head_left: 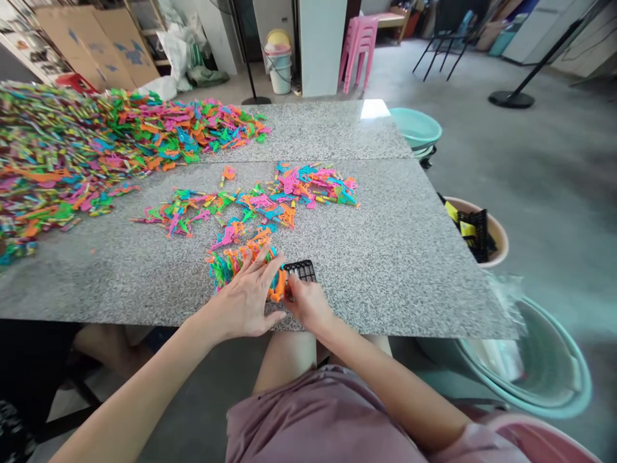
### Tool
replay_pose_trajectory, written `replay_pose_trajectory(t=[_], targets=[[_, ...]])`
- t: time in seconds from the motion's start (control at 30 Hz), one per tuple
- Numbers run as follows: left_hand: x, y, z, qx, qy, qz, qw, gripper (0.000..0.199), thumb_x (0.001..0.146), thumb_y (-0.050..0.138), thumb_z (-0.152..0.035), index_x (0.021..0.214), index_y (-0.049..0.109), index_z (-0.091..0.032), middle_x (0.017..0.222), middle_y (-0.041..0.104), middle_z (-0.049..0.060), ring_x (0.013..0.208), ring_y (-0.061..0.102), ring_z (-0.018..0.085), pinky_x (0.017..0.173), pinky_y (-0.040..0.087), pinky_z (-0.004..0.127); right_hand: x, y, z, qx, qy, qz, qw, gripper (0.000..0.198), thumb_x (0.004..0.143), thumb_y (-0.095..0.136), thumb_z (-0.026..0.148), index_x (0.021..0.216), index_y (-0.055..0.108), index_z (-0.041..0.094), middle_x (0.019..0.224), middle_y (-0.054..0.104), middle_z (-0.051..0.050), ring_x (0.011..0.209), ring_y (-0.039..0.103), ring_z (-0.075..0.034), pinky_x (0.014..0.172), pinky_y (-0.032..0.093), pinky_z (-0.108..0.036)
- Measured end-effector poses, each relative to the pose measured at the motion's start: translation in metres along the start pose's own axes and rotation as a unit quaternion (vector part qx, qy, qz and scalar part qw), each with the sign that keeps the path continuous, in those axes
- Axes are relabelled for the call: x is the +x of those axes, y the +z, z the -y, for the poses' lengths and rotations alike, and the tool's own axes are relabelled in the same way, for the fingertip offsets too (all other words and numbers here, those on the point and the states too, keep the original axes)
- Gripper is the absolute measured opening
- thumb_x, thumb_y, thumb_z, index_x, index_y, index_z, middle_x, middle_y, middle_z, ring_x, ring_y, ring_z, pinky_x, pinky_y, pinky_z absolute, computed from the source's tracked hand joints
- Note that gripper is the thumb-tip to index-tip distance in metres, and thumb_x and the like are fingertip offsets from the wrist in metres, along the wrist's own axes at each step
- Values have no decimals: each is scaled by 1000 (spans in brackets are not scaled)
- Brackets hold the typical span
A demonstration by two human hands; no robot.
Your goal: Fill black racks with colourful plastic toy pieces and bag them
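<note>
A black plastic grid tray lies near the table's front edge. Rows of small plastic toy guns in orange, green and blue cover its left part, standing close together. My left hand rests on top of these toys with its fingers stretched out and apart. At the tray's right part, my right hand is closed on the tray beside an orange toy gun; its fingertips are partly hidden. Just beyond the tray is a loose pile of toy guns in pink, orange, green and blue.
A large heap of colourful toys covers the table's left side. Beside the right edge of the granite table stand a peach tub with black pieces and a green basket. Pink stools stand farther back.
</note>
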State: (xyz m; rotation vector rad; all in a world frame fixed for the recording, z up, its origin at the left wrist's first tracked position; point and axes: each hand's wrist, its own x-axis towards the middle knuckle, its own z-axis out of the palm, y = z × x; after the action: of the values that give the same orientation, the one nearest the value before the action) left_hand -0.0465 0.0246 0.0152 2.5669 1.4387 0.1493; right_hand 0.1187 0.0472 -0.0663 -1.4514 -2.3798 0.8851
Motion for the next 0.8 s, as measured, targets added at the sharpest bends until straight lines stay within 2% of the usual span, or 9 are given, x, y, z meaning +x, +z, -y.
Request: replay_pose_trajectory(t=[0.1, 0.23, 0.33, 0.43, 0.5, 0.57, 0.6, 0.67, 0.8], targets=[[1, 3, 2, 8, 13, -7, 1000, 93, 77, 72, -39, 153, 23, -17, 155, 38, 15, 149, 16, 40, 117, 23, 61, 7, -1, 6, -35, 4, 12, 999, 24, 84, 57, 17, 107, 56, 15, 88, 73, -10, 76, 68, -22, 63, 39, -26], [3, 9, 7, 35, 21, -15, 999, 70, 80, 70, -50, 139, 50, -18, 151, 44, 16, 144, 28, 42, 114, 28, 64, 9, 0, 8, -36, 1, 16, 999, 26, 86, 54, 17, 111, 57, 13, 92, 73, -12, 80, 69, -23, 65, 41, -28], [4, 14, 11, 55, 21, -46, 997, 42, 90, 60, -44, 122, 62, -18, 144, 53, 14, 141, 36, 39, 111, 35, 62, 9, -6, -2, -4, -65, 47, 997, 31, 84, 59, 15, 114, 56, 12, 94, 72, -12, 83, 68, -22, 67, 44, -28], [5, 19, 15, 70, 40, -82, 993, 28, 93, 54, -34, 114, 65, -18, 139, 58, 11, 138, 41, 38, 110, 38, 61, 33, -37, -36, 41, -146, 67, 986, 35, 79, 68, 17, 113, 59, 16, 101, 70, -7, 92, 66, -20, 75, 47, -27], [5, 22, 17, 82, 54, -102, 990, 27, 92, 54, -31, 114, 66, -20, 138, 60, 9, 138, 42, 37, 109, 39, 61, 68, -72, -69, 4, -93, -22, 995, 36, 80, 70, 23, 115, 61, 19, 116, 66, -9, 108, 61, -22, 89, 47, -32], [4, 24, 17, 96, 59, -116, 987, 27, 91, 54, -31, 113, 66, -21, 137, 60, 8, 138, 42, 36, 110, 39, 58, 110, -108, -102, -73, 79, -180, 978, 47, 87, 64, 27, 131, 54, 16, 135, 54, -17, 125, 50, -29, 100, 41, -40], [4, 24, 17, 100, 58, -121, 986, 27, 91, 55, -31, 113, 66, -22, 137, 60, 8, 139, 42, 34, 112, 38, 57, 130, -122, -116, -100, 132, -200, 966, 57, 87, 65, 33, 140, 47, 16, 143, 46, -20, 132, 44, -32, 103, 38, -44], [3, 24, 17, 102, 54, -124, 985, 28, 91, 56, -33, 116, 66, -23, 139, 59, 7, 140, 40, 33, 114, 36, 54, 159, -135, -137, -135, 181, -179, 958, 68, 88, 64, 41, 148, 39, 20, 149, 39, -21, 136, 38, -36, 104, 37, -47], [2, 22, 16, 104, 52, -121, 986, 32, 91, 56, -37, 119, 65, -23, 139, 59, 7, 140, 40, 34, 114, 36, 55, 157, -121, -166, -165, 121, -120, 972, 61, 94, 55, 39, 150, 35, 26, 141, 49, -16, 128, 48, -31, 101, 39, -42]])
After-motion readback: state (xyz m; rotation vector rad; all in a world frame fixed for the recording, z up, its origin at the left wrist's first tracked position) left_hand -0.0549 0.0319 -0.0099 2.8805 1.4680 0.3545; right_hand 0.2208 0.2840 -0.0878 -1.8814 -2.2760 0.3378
